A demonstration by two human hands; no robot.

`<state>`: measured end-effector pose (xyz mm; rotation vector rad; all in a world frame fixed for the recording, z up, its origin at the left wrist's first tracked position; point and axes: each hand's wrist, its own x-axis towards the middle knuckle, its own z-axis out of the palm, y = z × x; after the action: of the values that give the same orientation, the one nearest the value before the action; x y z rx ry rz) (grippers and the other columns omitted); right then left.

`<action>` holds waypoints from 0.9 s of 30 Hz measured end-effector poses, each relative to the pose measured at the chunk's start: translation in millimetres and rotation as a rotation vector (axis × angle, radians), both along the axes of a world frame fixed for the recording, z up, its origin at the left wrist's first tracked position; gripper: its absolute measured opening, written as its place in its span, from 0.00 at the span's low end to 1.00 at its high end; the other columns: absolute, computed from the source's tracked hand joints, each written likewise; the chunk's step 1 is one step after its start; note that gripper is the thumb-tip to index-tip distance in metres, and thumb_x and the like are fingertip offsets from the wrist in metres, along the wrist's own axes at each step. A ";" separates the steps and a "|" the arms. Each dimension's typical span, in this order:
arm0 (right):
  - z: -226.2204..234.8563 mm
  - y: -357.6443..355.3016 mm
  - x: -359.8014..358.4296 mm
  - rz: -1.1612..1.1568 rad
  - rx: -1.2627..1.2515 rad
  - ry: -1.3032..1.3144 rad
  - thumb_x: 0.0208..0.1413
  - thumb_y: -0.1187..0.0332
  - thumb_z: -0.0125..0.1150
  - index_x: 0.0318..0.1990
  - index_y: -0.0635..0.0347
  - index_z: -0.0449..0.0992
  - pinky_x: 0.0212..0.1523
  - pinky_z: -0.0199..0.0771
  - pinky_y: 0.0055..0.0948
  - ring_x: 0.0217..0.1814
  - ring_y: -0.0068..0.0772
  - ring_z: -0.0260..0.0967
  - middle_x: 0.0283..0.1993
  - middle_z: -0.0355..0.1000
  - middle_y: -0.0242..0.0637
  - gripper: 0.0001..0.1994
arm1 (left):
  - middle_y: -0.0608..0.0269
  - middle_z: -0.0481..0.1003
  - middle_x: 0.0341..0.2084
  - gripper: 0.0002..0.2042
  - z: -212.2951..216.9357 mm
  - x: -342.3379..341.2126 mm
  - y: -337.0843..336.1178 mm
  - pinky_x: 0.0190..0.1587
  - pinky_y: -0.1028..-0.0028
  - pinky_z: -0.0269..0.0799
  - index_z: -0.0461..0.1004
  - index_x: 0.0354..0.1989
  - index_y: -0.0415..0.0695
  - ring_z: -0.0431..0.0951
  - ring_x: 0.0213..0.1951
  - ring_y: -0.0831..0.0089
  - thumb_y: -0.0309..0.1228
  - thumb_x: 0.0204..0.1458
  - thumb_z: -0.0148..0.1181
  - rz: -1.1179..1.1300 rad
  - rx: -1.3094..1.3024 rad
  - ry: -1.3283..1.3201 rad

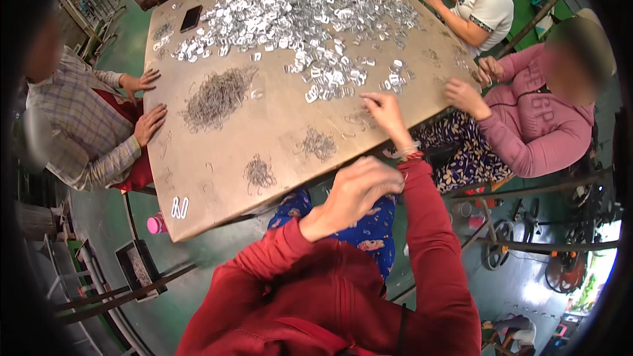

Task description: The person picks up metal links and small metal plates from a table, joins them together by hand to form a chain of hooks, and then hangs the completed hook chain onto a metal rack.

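Observation:
My right hand (388, 118) reaches over the table's near right side. Its index finger stretches toward the lower edge of a pile of small silvery metal pieces (283, 16), flat loops with openings, and I see nothing held. Close to my right cuff is my left hand (353, 190), bent at the wrist and smeared by motion; whether it holds anything cannot be made out. A red string bracelet (412, 153) circles my right wrist. Small heaps of thin bent wire pieces lie nearest me, one in the middle (318, 144) and one further left (259, 172).
A larger wire heap (217, 99) and a black phone (190, 18) lie on the brown table (224, 191). Two white loops (179, 207) rest at its left corner. People sit around it; hands (148, 122) touch the left edge, others (467, 95) hover at the right.

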<state>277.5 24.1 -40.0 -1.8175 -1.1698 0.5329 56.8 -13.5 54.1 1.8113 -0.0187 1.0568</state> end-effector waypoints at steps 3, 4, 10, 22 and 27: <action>-34.1 42.0 -1.2 -0.108 0.055 -0.140 0.49 0.63 0.59 0.43 0.66 0.75 0.40 0.72 0.36 0.36 0.44 0.74 0.36 0.75 0.51 0.17 | 0.58 0.75 0.28 0.06 -19.5 -9.1 -0.6 0.38 0.69 0.70 0.75 0.30 0.37 0.76 0.33 0.62 0.17 0.42 0.60 -0.054 -0.017 0.019; -33.7 61.0 -7.8 -0.005 0.021 -0.200 0.48 0.61 0.60 0.43 0.66 0.75 0.42 0.71 0.39 0.38 0.47 0.73 0.37 0.75 0.53 0.19 | 0.57 0.75 0.28 0.06 -18.5 -18.9 2.7 0.38 0.68 0.71 0.75 0.30 0.37 0.76 0.33 0.61 0.17 0.42 0.60 -0.035 -0.024 0.047; -48.7 86.8 12.7 -0.040 0.082 -0.375 0.42 0.71 0.60 0.35 0.62 0.75 0.40 0.72 0.40 0.36 0.50 0.72 0.32 0.73 0.52 0.10 | 0.55 0.76 0.29 0.08 -13.8 -27.5 3.8 0.35 0.70 0.72 0.74 0.31 0.35 0.77 0.32 0.62 0.15 0.40 0.62 -0.056 -0.064 0.050; 103.7 -101.8 -81.4 -0.095 0.371 0.487 0.50 0.83 0.56 0.40 0.74 0.74 0.34 0.72 0.22 0.35 0.34 0.75 0.34 0.74 0.46 0.09 | 0.58 0.73 0.27 0.04 -32.4 0.3 20.4 0.35 0.69 0.69 0.71 0.34 0.37 0.74 0.31 0.63 0.22 0.50 0.57 0.037 -0.103 0.052; 110.9 -123.3 -94.4 0.000 0.465 0.288 0.48 0.85 0.59 0.37 0.71 0.76 0.30 0.68 0.18 0.29 0.22 0.68 0.37 0.72 0.42 0.08 | 0.58 0.74 0.27 0.05 -27.0 1.6 18.3 0.36 0.68 0.69 0.72 0.34 0.37 0.74 0.32 0.62 0.24 0.49 0.58 0.071 -0.069 0.050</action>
<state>183.1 -99.2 71.0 -1.2968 -0.9963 0.4580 58.3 4.8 27.2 1.7865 0.1118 1.0495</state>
